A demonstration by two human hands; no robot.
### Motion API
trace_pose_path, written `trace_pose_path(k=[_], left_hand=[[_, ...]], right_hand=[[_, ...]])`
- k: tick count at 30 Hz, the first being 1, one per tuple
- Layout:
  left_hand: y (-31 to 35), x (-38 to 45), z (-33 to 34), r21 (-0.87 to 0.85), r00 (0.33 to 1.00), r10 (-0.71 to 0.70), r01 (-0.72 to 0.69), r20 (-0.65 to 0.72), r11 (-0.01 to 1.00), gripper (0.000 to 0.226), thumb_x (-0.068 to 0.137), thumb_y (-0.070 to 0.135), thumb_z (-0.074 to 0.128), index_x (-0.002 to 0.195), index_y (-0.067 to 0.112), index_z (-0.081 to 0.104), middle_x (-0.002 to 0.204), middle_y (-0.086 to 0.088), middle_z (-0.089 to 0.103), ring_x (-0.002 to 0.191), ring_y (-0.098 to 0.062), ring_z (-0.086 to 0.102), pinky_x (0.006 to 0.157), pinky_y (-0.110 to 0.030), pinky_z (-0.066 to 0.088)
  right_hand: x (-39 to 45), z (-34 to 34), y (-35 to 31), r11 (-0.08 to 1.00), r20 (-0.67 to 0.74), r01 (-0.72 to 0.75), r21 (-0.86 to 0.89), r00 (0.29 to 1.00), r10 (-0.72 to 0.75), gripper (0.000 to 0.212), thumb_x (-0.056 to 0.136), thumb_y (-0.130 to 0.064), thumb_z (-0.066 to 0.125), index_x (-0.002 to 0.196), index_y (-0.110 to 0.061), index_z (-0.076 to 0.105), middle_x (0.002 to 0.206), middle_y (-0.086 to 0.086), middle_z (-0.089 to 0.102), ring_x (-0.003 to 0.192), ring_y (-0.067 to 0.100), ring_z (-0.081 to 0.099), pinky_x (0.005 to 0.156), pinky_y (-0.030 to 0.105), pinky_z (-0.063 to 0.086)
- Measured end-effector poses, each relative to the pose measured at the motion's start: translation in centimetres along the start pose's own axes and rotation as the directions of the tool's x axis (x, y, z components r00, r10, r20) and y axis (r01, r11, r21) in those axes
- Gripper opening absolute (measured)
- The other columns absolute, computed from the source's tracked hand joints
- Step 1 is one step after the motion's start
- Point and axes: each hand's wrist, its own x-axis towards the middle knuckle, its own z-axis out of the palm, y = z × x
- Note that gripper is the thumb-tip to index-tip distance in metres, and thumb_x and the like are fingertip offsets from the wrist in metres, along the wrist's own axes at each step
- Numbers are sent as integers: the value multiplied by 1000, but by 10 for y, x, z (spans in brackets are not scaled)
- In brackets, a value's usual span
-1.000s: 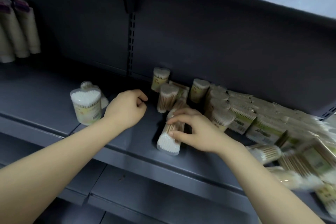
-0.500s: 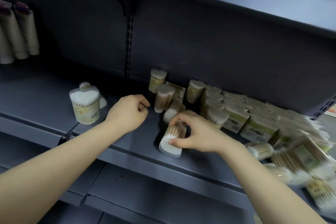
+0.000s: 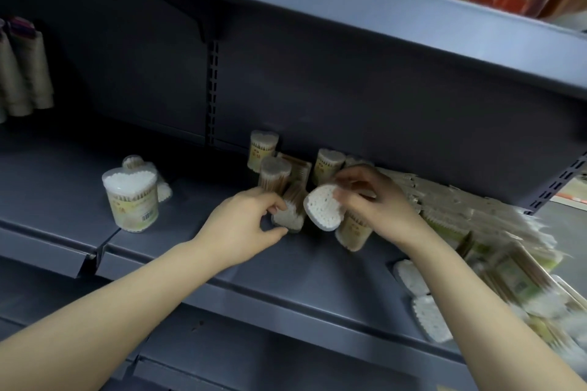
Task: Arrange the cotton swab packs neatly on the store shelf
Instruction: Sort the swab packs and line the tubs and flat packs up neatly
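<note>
Cotton swab packs are clear, heart-shaped plastic tubs packed with wooden-stemmed swabs whose white tips fill the lids, each with a pale yellow label round the side. On the grey shelf (image 3: 197, 251) the left hand (image 3: 244, 228) curls its fingers and thumb round a toppled pack (image 3: 287, 216) lying with its white end towards the camera. At three o'clock of it the right hand (image 3: 378, 203) grips a tilted pack (image 3: 324, 208), fingers curled over its rim, lid facing out. A larger upright pack (image 3: 131, 200) stands alone at nine o'clock. Three upright packs (image 3: 274, 174) stand behind the hands at twelve o'clock. A blurred heap of flat swab packets (image 3: 495, 241) spreads at four o'clock.
</note>
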Motion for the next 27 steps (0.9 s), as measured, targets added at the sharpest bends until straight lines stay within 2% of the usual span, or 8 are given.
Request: trace_pose_path(k=[3,5,8,11,15,23,27], left_hand=[[12,2,5,45,999,37,-37,2,998,42,77,44,68,114,27,57,99,17,50,98,-5,51,85,-25,44],[21,5,9,63,998,55,-53,-29,997,50,75,52,66,116,29,53,103,17,52,101,-6,51,87,-26,44],[32,11,14,38,995,32,-29,-96,999,61,72,57,66,122,27,49,111,12,56,103,-10,53,86,-31,45],[39,16,15,-10,988,-32,31,-150,999,67,69,60,67,123,25,46,109,10,58,101,-12,56,82,-33,48],[42,23,12,-131,982,-75,53,-173,990,63,71,52,69,122,23,47,103,9,61,97,-15,59,77,-38,51],[38,27,14,-221,985,-84,49,-152,974,60,75,27,74,127,15,47,98,8,54,89,-12,60,77,-31,51],[37,28,17,-254,983,-88,45,-159,966,59,74,25,74,126,15,48,95,11,51,86,-9,58,74,-23,49]], right_hand=[[0,-1,2,998,-102,-43,44,994,48,17,84,-22,63,100,-21,60,91,-16,61,81,-12,54,66,-1,39],[1,0,2,996,-136,-67,53,988,74,20,83,-26,63,103,-21,60,89,-18,61,76,-16,54,62,-1,38],[2,1,1,997,-158,-79,27,984,82,24,82,-32,63,104,-23,59,89,-20,60,80,-12,53,62,1,40],[5,1,0,996,-166,-90,15,982,91,24,81,-35,63,103,-26,57,89,-23,57,83,-11,52,62,2,40],[8,1,1,997,-152,-74,10,985,75,26,78,-33,68,101,-28,56,91,-23,56,83,-13,50,66,0,39],[14,11,11,994,-121,-103,31,987,106,42,66,-38,72,104,-29,56,115,0,55,105,9,53,91,27,47],[16,11,11,993,-104,-106,44,988,110,40,70,-33,72,106,-26,57,111,-3,56,97,0,55,82,14,44]])
